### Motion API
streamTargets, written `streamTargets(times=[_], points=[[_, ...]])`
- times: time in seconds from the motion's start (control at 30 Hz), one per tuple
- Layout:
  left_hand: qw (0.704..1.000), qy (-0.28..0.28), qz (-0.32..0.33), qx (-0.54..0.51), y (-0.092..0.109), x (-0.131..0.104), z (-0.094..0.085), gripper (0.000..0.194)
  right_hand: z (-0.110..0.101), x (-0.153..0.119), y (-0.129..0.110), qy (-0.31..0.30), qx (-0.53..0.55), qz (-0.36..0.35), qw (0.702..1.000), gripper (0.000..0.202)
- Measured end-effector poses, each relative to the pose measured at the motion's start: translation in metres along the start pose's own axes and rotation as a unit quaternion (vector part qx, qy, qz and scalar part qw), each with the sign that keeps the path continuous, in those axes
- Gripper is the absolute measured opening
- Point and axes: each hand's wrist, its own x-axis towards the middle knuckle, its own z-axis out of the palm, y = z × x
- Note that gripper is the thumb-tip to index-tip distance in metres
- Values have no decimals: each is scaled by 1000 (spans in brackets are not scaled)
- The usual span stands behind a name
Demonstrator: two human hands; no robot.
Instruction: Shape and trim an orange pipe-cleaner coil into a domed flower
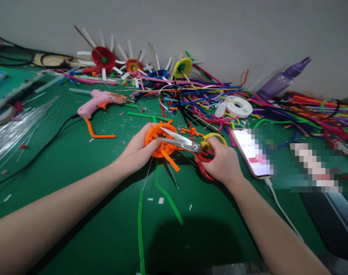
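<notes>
My left hand [142,149] grips a round orange pipe-cleaner coil [159,152] by its left side, the thumb lying across the front. An orange strip [171,161] sticks out at its lower right. In my right hand [224,162] is a pair of scissors [188,144] with one yellow and one red handle. Their blades are parted and point left over the face of the coil; whether they touch it I cannot tell. Green pipe cleaners [169,204] and thin clear strands extend below the coil.
A pink glue gun [97,101] lies at the back left, its black cord running left. Behind are round pieces with sticks, such as a red one [102,57], and heaped pipe cleaners. A lit phone [252,152], white tape roll [239,106] and purple bottle [279,82] are right.
</notes>
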Motion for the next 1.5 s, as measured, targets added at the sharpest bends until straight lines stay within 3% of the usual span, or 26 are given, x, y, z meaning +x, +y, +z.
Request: streamTargets(times=[0.23,0.57,0.8,1.13,1.5], points=[[1000,-3,-13,-17,-2,-1,-1,26,1,-1,0,14,13,-21,1000,22],[999,-6,-26,-34,0,0,2,25,1,0,-2,-12,11,3,1000,22],[1000,1,-15,-16,2,0,1,35,4,-2,-2,-1,10,-24,1000,20],[999,19,-25,-26,3,-1,2,25,2,-1,-1,3,26,-7,1000,20],[998,19,-42,-39,7,-2,3,31,2,-1,-1,-2,31,-9,999,21]])
